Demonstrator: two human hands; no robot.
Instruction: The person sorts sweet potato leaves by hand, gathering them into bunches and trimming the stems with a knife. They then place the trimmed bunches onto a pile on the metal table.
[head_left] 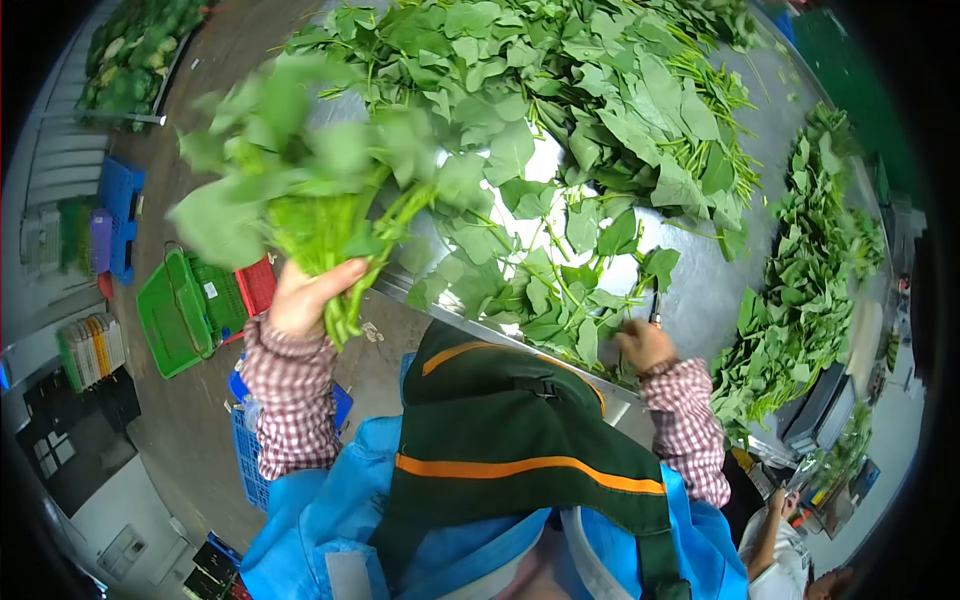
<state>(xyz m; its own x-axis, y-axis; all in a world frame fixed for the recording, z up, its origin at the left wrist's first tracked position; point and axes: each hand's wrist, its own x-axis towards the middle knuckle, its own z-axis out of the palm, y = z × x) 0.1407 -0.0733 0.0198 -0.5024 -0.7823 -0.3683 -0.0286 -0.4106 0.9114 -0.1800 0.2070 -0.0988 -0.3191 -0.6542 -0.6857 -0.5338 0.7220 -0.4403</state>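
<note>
Leafy bunch [325, 225] is up in the left hand [305, 295], off the near left side of the table [690, 275], and from my remote seat the grip's pretty clear: fingers wrapped round the stems, thumb pressed across them. Looks like it's held low so the stems get squeezed together while the leaves fan out up top without being crushed, though the leaves are too blurry for me to swear to detail. Right hand [648, 345] is down at the near edge, fingers curled in by the loose sprigs [565, 300]; can't tell if they're pinching a stem or just resting there. Small dark object [656, 308] right beside those fingers, no clue what it is. Sprigs are strewn over shiny metal, probably spread thin so single stems are easy to reach. Past them there's a big pile [640, 110], lots of its stems pointing right, which I'd guess makes grabbing simpler. Another heap [800, 270] runs along the right. Farther out, a green crate [165, 315] sits on the floor at left, and a co-worker's arm [766, 535] shows lower right.
</note>
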